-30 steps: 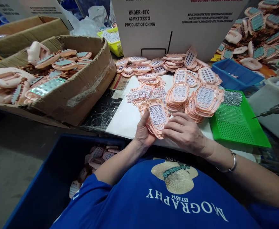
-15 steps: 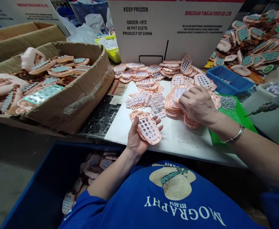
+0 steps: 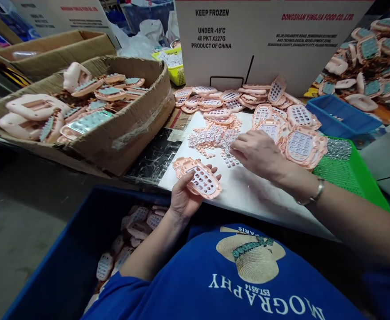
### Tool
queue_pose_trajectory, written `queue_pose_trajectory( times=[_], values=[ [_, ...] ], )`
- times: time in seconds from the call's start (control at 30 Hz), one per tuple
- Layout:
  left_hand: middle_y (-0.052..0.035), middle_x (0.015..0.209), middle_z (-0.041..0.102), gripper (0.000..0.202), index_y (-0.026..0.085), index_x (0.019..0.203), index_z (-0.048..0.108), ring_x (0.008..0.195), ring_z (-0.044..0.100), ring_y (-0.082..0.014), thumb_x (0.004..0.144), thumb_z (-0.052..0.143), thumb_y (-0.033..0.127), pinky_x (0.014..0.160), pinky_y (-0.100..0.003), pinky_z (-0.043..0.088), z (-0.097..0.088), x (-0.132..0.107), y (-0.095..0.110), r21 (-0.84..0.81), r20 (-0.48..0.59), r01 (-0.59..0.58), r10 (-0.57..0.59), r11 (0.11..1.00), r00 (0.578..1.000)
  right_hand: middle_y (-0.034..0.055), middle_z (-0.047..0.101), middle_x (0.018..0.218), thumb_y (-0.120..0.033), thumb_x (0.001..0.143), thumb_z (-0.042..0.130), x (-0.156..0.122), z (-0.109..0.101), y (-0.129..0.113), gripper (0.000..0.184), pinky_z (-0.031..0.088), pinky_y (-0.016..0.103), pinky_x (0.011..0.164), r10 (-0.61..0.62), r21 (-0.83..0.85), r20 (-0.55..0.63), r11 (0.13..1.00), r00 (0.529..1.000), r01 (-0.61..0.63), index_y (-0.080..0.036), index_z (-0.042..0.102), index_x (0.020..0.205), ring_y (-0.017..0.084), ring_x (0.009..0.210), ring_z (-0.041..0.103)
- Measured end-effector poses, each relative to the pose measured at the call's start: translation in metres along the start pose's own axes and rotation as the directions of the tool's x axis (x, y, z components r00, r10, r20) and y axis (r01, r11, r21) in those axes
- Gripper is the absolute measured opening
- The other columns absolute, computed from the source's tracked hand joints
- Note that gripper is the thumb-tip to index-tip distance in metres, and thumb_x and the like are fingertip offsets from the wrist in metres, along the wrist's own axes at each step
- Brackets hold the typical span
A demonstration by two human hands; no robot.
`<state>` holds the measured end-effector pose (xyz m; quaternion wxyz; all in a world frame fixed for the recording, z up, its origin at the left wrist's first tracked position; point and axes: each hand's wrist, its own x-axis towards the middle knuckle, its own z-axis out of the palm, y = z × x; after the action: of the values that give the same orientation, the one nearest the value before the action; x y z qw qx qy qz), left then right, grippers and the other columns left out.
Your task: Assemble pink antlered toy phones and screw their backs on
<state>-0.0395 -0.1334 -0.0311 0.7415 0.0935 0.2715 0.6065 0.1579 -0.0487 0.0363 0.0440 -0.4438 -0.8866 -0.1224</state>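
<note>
In my left hand [image 3: 186,195] I hold a small stack of pink plastic keypad shells [image 3: 206,183]. The top shell has a white panel with rows of holes and lies tilted, my thumb over its edge. My right hand [image 3: 260,155] is over the white board [image 3: 244,191], fingers curled and pressed together at the edge of a loose heap of small buttons [image 3: 208,135]. Whatever its fingertips hold is hidden. Behind and beside that hand are stacked pink keypad shells [image 3: 300,144], and more shells [image 3: 201,103] lie along the back.
A cardboard box [image 3: 141,120] of pink casings with green circuit boards stands left. Below it, a blue bin [image 3: 65,249] contains shells. A green tray [image 3: 364,178] and a blue tray [image 3: 341,118] sit right. A printed white carton panel [image 3: 248,58] rises behind.
My right hand has moved left from the shell stack to the edge of the button heap. My left hand still holds the shells, slightly lower. The view has turned a little left.
</note>
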Motion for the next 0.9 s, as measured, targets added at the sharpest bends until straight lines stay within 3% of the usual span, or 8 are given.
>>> queue_pose_trajectory(
  times=[0.17,0.3,0.43,0.6,0.67,0.73,0.8,0.9],
  values=[
    [-0.0153,0.103,0.077,0.041,0.012,0.110,0.066,0.121,0.065,-0.0375,0.077,0.073,0.036,0.112,-0.061,0.042,-0.003,0.001,0.002,-0.001,-0.003,0.018,-0.018,1.000,1.000,0.0129,0.069,0.117,-0.018,0.098,0.048,0.065,0.027,-0.017,0.028,0.040,0.033,0.082,-0.030,0.091,0.123,0.996,0.992,0.018,-0.015,0.068,0.117,0.025,0.106,0.058],
    [-0.0148,0.103,0.077,0.045,0.013,0.111,0.066,0.119,0.066,-0.0374,0.074,0.077,0.038,0.110,-0.060,0.044,-0.004,0.001,0.005,-0.013,0.013,0.018,-0.017,1.000,1.000,0.0174,0.073,0.105,-0.013,0.089,0.057,0.100,0.040,-0.019,0.023,0.041,0.033,0.077,0.000,0.093,0.189,0.996,0.982,-0.018,-0.010,0.074,0.104,0.028,0.097,0.062],
    [-0.0146,0.104,0.077,0.057,0.013,0.112,0.066,0.112,0.070,-0.0370,0.067,0.084,0.044,0.108,-0.059,0.047,-0.005,0.003,0.006,-0.018,0.034,0.020,-0.019,1.000,0.999,0.0182,0.075,0.092,-0.012,0.086,0.059,0.108,0.035,-0.015,0.019,0.041,0.033,0.070,0.087,0.107,0.199,0.988,0.976,-0.110,-0.008,0.077,0.089,0.027,0.086,0.065],
    [-0.0144,0.103,0.077,0.065,0.013,0.109,0.067,0.099,0.074,-0.0339,0.061,0.089,0.050,0.103,-0.058,0.051,-0.002,0.007,0.002,-0.038,0.028,0.032,-0.031,0.999,0.999,0.0127,0.073,0.098,-0.021,0.094,0.054,0.086,0.014,-0.004,0.024,0.042,0.032,0.074,0.231,0.294,-0.003,0.930,0.973,-0.219,-0.012,0.075,0.095,0.022,0.087,0.063],
    [-0.0148,0.103,0.077,0.065,0.012,0.109,0.067,0.097,0.074,-0.0327,0.063,0.086,0.055,0.102,-0.057,0.052,0.001,0.007,-0.001,-0.044,0.039,0.044,-0.042,0.998,0.998,0.0074,0.071,0.085,-0.024,0.090,0.059,0.069,0.008,-0.002,0.019,0.042,0.028,0.068,0.326,0.654,-0.060,0.727,0.943,-0.210,-0.012,0.073,0.087,0.016,0.075,0.059],
    [-0.0152,0.101,0.077,0.064,0.011,0.109,0.067,0.093,0.075,-0.0311,0.069,0.081,0.059,0.101,-0.056,0.053,0.005,0.007,-0.004,-0.045,0.053,0.058,-0.056,0.997,0.997,0.0019,0.064,0.072,-0.024,0.083,0.066,0.051,0.004,-0.002,0.012,0.039,0.025,0.060,0.387,0.929,0.004,0.341,0.922,-0.147,-0.013,0.069,0.078,0.011,0.063,0.052],
    [-0.0154,0.101,0.077,0.063,0.011,0.109,0.067,0.090,0.075,-0.0293,0.073,0.077,0.062,0.099,-0.054,0.054,0.009,0.006,-0.007,-0.044,0.068,0.071,-0.067,0.997,0.995,-0.0016,0.060,0.066,-0.024,0.076,0.070,0.033,0.003,-0.005,0.011,0.037,0.023,0.055,0.375,0.990,0.111,0.041,0.920,-0.135,-0.014,0.066,0.077,0.008,0.057,0.048],
    [-0.0153,0.101,0.076,0.066,0.011,0.111,0.068,0.089,0.075,-0.0283,0.072,0.077,0.064,0.098,-0.052,0.055,0.016,0.004,-0.013,-0.043,0.097,0.086,-0.082,0.995,0.992,-0.0030,0.059,0.064,-0.025,0.069,0.076,0.011,0.004,-0.010,0.017,0.037,0.021,0.053,0.351,0.973,0.213,-0.163,0.912,-0.165,-0.015,0.065,0.077,0.007,0.054,0.049]
  ],
)
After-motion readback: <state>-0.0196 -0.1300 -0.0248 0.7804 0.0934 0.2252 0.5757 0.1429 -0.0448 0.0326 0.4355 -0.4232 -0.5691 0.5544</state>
